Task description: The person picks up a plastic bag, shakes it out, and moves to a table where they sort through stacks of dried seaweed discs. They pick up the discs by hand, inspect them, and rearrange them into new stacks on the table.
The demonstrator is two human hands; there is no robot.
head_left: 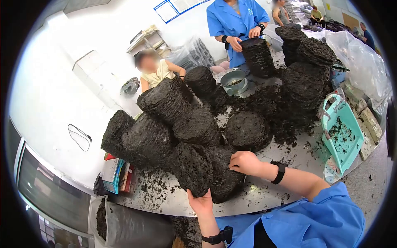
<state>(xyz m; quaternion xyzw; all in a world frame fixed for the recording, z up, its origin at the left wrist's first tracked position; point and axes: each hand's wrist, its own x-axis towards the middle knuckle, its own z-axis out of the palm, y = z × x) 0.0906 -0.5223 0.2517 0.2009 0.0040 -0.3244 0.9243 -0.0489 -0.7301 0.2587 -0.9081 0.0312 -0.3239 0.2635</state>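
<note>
My left hand (201,202) grips the lower edge of a dark, rough, round cake (193,169) that looks like dried seaweed. The cake is tilted up, and some of my fingers are hidden behind it. Just to its right, a stack of similar cakes (225,175) leans over near the table's front edge. My right hand (247,163) is closed in a pinch at that stack's upper right side. Whatever lies between those fingertips is too small to make out. More stacks (149,138) crowd behind my left hand, and another round stack (247,131) stands beyond my right.
Dark crumbs litter the metal table (264,194). A teal scoop (345,136) lies at the right, a grey-green basin (234,82) at the back. Boxes (113,175) stand left, above a filled sack (134,225). Across the table, a blue-clad person (237,25) handles a tall stack (258,58); another sits left.
</note>
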